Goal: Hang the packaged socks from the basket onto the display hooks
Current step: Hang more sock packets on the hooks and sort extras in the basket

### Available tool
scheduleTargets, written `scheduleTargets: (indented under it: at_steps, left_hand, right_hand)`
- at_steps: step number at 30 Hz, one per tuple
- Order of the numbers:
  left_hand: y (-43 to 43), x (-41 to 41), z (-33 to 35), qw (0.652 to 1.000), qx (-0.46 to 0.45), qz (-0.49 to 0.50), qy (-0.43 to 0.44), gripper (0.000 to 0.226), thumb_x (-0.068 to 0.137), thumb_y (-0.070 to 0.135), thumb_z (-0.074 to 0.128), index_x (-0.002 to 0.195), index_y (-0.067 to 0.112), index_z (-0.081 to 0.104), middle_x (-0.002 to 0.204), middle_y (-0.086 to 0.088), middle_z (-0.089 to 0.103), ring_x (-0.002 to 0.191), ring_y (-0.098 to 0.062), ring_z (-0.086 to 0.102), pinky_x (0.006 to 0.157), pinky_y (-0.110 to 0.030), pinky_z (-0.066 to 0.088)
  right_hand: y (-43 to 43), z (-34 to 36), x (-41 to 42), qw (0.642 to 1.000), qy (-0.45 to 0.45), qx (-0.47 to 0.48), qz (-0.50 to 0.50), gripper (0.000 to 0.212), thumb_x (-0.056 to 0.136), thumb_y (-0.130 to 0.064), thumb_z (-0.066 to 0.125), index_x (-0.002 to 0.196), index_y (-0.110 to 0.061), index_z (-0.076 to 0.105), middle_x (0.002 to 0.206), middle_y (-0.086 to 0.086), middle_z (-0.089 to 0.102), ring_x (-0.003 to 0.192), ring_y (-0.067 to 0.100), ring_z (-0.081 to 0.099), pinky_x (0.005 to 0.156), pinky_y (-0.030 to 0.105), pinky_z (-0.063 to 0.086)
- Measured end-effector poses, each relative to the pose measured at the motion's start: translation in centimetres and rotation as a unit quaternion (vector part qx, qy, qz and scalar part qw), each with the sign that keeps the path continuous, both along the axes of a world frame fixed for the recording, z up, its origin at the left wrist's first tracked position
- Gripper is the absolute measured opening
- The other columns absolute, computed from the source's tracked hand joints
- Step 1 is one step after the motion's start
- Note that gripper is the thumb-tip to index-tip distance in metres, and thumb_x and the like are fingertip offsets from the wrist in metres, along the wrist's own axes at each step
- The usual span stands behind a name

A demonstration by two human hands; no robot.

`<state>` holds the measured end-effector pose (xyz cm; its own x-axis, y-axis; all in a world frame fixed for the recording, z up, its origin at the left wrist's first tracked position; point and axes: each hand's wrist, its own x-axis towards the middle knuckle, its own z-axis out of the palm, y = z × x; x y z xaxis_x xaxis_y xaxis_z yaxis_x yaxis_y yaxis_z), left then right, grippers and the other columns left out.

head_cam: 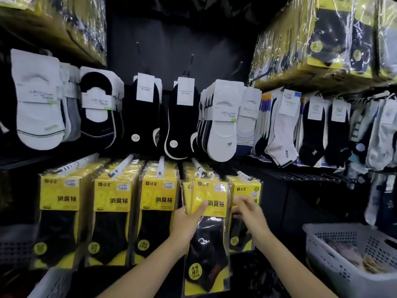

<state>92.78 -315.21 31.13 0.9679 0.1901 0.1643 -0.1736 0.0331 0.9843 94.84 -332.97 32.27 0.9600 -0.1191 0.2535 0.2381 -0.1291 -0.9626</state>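
**A:** Left hand [189,222]?

**B:** I see it gripping a sock pack [211,237], thumb across the yellow card. A second pack sits behind it in the same grip.

**A:** Any text?

**B:** "消臭袜" in black, "达足" logo at the top left. The round sticker low down is too small for me to read.

**A:** Right hand [249,214]?

**B:** Apart from the left. Fingers stretched to the pack's right edge, blurred. I can't tell if they pinch.

**A:** Pack position?

**B:** Upright, white hangers just under the display hook [197,164] above the hands. Basket [335,263] is low, right of the right hand.
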Motion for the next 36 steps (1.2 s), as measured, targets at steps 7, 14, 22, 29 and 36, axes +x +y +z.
scheduleTargets:
  at_steps: [7,14,22,29,36]
  left_hand:
    - [-1.2,-0.7,0.2,1.000,0.001,-0.023,0.018,0.085,0.072,0.059,0.068,0.136,0.008,0.046,0.105,-0.009,0.071,0.100,-0.020,0.066,0.083,-0.023,0.052]
    - [0.9,0.3,0.3,0.999,0.033,0.008,-0.027,0.041,0.091,0.050,0.047,0.073,0.015,0.058,0.056,0.009,0.048,0.056,-0.010,0.045,0.050,-0.015,0.034]
    - [0.4,0.9,0.9,0.997,0.039,-0.009,-0.059,0.042,0.093,0.046,0.048,0.069,0.013,0.058,0.052,0.012,0.050,0.053,-0.006,0.047,0.047,-0.011,0.034]
    - [0.1,1.1,1.1,0.997,0.052,-0.034,-0.052,0.048,0.088,0.056,0.048,0.084,0.010,0.060,0.078,-0.007,0.050,0.073,-0.018,0.047,0.068,-0.032,0.036]
    - [-0.7,1.4,1.4,0.997,0.041,-0.048,-0.039,0.042,0.090,0.052,0.050,0.078,0.013,0.060,0.072,0.002,0.058,0.068,-0.015,0.053,0.065,-0.022,0.042]
  right_hand:
    - [-0.2,-0.1,-1.2,0.998,0.022,0.046,0.043,0.059,0.082,-0.041,0.068,0.134,-0.017,0.052,0.134,-0.001,0.055,0.130,0.017,0.046,0.111,0.039,0.036]
    - [-5.3,-0.3,-0.4,0.991,0.011,0.111,-0.077,0.018,0.097,-0.017,0.051,0.106,-0.011,0.066,0.107,0.011,0.070,0.098,0.025,0.066,0.084,0.037,0.053]
    - [-6.8,1.2,2.4,0.996,-0.009,0.068,-0.059,0.015,0.096,-0.018,0.053,0.100,-0.021,0.067,0.092,-0.002,0.074,0.084,0.013,0.070,0.066,0.024,0.051]
    - [-6.7,0.1,4.6,0.997,-0.006,0.000,-0.073,0.016,0.092,-0.025,0.060,0.101,-0.013,0.066,0.099,0.003,0.070,0.087,0.012,0.065,0.075,0.025,0.050]
    - [-5.7,-0.2,3.7,0.963,-0.008,-0.004,-0.268,0.047,0.079,-0.022,0.077,0.114,-0.003,0.052,0.119,0.016,0.054,0.093,0.020,0.054,0.080,0.030,0.043]
